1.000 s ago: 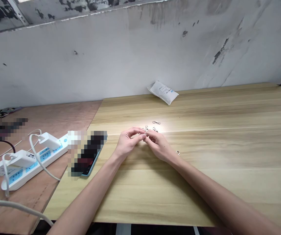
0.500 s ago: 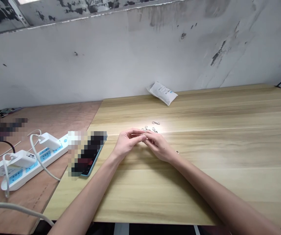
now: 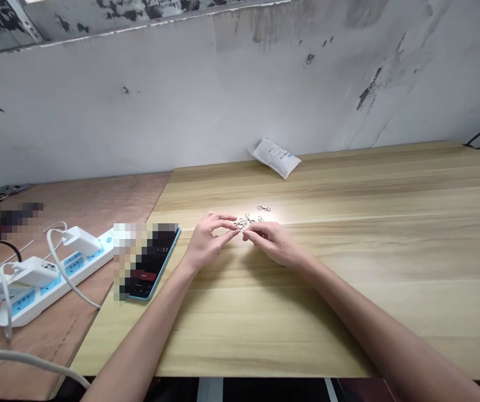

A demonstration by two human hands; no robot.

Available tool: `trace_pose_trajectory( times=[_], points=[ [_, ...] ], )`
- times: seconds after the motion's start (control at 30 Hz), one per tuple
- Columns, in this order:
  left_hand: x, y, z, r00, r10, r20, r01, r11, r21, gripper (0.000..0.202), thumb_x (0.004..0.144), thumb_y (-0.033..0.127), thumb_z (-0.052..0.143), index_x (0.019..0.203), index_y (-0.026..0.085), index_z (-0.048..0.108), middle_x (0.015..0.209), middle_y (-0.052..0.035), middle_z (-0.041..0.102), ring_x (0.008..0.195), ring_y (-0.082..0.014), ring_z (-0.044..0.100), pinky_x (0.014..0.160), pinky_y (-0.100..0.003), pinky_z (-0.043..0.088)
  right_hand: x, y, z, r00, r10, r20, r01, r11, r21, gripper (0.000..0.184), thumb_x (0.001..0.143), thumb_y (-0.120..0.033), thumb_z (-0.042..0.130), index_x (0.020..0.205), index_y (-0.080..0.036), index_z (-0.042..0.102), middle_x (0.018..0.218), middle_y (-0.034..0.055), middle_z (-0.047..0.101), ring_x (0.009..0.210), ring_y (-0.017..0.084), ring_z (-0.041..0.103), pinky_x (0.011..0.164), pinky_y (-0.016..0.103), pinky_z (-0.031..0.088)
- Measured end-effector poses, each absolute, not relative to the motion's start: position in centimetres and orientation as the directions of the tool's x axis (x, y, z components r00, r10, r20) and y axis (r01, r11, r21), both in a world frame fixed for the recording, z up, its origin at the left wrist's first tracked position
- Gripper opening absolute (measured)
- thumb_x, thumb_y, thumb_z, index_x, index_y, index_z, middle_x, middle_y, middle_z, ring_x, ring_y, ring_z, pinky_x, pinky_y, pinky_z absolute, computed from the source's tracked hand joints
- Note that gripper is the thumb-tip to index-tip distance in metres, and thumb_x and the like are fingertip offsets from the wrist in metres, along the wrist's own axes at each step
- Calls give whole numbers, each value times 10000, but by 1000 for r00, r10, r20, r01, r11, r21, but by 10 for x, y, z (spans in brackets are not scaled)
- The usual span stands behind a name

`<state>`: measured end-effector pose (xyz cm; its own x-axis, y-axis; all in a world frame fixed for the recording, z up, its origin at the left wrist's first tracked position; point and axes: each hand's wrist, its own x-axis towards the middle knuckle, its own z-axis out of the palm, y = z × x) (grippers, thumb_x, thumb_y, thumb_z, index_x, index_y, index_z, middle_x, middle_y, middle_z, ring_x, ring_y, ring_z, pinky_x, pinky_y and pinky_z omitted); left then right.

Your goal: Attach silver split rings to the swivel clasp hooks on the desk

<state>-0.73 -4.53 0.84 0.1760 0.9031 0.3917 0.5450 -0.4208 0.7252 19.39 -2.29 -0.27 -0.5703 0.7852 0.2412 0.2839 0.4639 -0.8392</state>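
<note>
**Small metal clips (image 3: 243, 223), half hidden and hard to make out**

Stained white plaster wall (image 3: 240, 84) along the far side, its top cut off by the frame. Below it, a pale wooden tabletop (image 3: 327, 324) across the centre and right, with a reddish plywood bench (image 3: 76, 201) at left, running out of view. On the plywood, a white power strip (image 3: 51, 285) with blue sockets and a white charger (image 3: 81, 240), cords trailing off the left edge. At the table's left end, a phone in a blue case (image 3: 152, 268), partly pixelated. Against the wall, a white packet (image 3: 274, 158), its print too small to read.

Mid-table, the left hand (image 3: 206, 243) and right hand (image 3: 276, 243), both palm down and loosely curled, not clenched, fingertips nearly meeting. No telling whether either pinches a clip: fingers cover part of the cluster. Clips just beyond the fingertips, blurred by glare; one more clip (image 3: 264, 208) slightly apart on the far side.
</note>
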Motion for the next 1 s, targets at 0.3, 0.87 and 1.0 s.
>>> trace_pose_trajectory(
  times=[0.3, 0.87, 1.0],
  points=[
    [-4, -50, 3, 377, 763, 525, 706, -603, 371, 109, 882, 221, 604, 859, 251, 706, 1110, -28, 705, 1118, -237, 547, 982, -416, 413, 202, -25, 8, -752, 658, 32, 150, 218, -964, 396, 924, -484, 482, 760, -167, 653, 633, -24, 490, 493, 78, 336, 463, 226, 283],
    [-62, -41, 16, 327, 944, 50, 781, -299, 548, 194, 854, 366, 607, 896, 235, 744, 1005, -45, 649, 823, -179, 613, 770, -318, 488, 251, -8, 31, -592, 806, 3, 585, 433, -686, 318, 924, -369, 484, 1052, -178, 703, 855, 65, 696, 705, 171, 601, 626, 287, 426],
    [-62, -37, 10, 333, 940, 73, 778, -318, 542, 200, 863, 365, 597, 848, 229, 742, 978, -48, 648, 804, -174, 606, 760, -315, 479, 271, -22, 28, -591, 804, -60, 728, 500, -469, 256, 902, -304, 525, 1066, -211, 698, 847, 41, 704, 692, 161, 599, 593, 267, 378]
  ],
)
